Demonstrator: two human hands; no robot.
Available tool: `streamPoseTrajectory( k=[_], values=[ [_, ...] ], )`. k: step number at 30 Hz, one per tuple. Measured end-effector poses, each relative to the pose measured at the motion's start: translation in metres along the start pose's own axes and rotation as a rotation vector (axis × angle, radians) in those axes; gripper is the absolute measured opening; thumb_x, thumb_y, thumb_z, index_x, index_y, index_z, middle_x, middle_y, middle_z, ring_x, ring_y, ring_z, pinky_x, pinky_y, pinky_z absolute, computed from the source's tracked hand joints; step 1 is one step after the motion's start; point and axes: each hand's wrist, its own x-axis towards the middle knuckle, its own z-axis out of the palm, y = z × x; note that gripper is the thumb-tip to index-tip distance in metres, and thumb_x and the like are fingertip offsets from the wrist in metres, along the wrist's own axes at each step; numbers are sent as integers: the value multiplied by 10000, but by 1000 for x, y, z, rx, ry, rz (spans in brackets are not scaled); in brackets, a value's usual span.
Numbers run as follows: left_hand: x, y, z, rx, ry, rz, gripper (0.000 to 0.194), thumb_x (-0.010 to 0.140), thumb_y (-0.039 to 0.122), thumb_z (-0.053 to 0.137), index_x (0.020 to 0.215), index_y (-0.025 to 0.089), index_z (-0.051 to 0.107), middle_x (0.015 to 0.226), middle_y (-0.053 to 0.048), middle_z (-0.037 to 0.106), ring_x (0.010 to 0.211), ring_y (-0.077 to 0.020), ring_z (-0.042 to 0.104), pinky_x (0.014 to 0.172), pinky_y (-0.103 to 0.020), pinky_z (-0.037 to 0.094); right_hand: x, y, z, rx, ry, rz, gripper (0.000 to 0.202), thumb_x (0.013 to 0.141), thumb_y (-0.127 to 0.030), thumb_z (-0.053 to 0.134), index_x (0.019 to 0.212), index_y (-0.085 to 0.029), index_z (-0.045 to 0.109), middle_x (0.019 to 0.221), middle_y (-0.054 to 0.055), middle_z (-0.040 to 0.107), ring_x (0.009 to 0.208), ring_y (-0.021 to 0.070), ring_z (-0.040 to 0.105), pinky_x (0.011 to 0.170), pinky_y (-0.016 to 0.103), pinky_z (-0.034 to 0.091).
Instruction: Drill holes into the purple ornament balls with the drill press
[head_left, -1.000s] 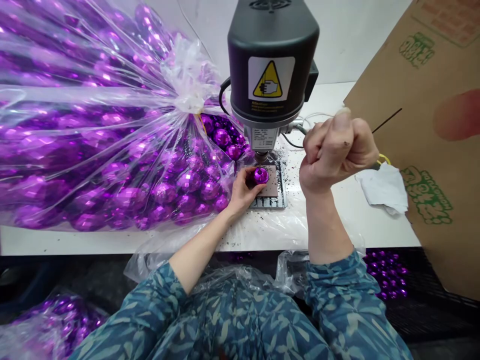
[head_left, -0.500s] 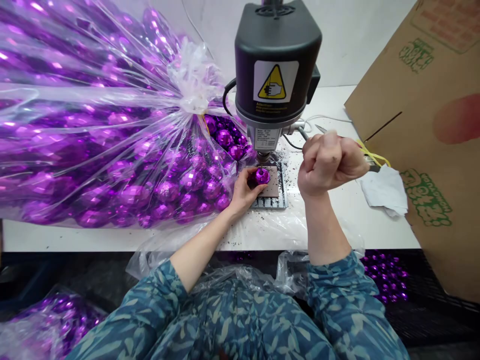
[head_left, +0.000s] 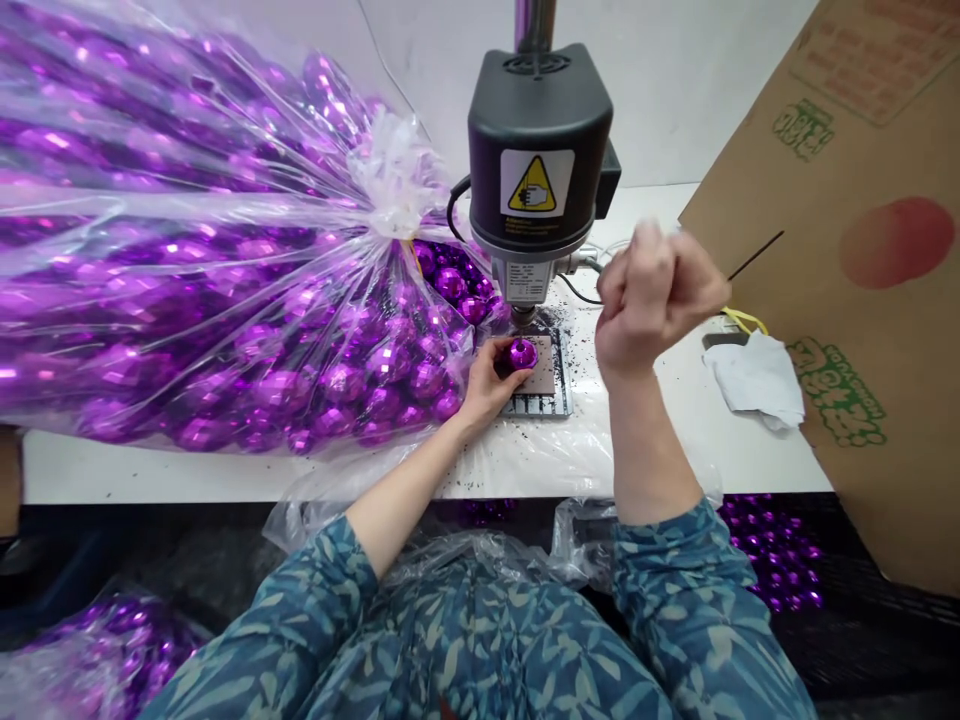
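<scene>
My left hand pinches a shiny purple faceted ball between thumb and fingers. A dark hole shows in the ball's top. It rests on a brown square pad over the slotted metal base of a small drill press. The drill chuck is just above the ball; the bit tip is hard to make out. My right hand is a raised fist, slightly blurred, at the press's right side. It closes round the press's feed handle, which the fingers mostly hide.
A big clear bag of purple balls fills the bench's left side. At right stand a cardboard box and a crumpled white cloth. Dark shavings dot the white bench. More purple balls lie below its edge.
My right fist has risen a little. My left hand and the ball have stayed in place on the pad. The view has shifted slightly.
</scene>
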Motion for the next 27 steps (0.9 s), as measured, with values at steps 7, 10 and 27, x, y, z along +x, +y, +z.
streamPoseTrajectory(
  k=[7,10,27],
  values=[
    [-22,33,-24,109,-139,84,427,778,386,789,1093,210,562,1046,-66,677,928,-209,677,793,-348,567,39,-24,26,52,17,-82,648,841,-742,530,561,-251,216,409,-71,268,361,48,228,406,306,208],
    [-53,52,-41,185,-665,191,399,777,488,780,1015,217,611,931,-40,687,814,-194,661,723,-316,540,36,-23,25,150,18,-110,631,818,-700,605,563,-252,240,405,-81,272,350,47,229,409,300,197],
    [70,29,-45,536,-52,208,246,769,23,632,966,170,622,1052,-139,609,1202,-381,528,1085,-584,426,30,-20,22,122,33,-81,610,838,-687,551,599,-222,236,435,-94,283,378,18,243,435,257,202]
  ],
)
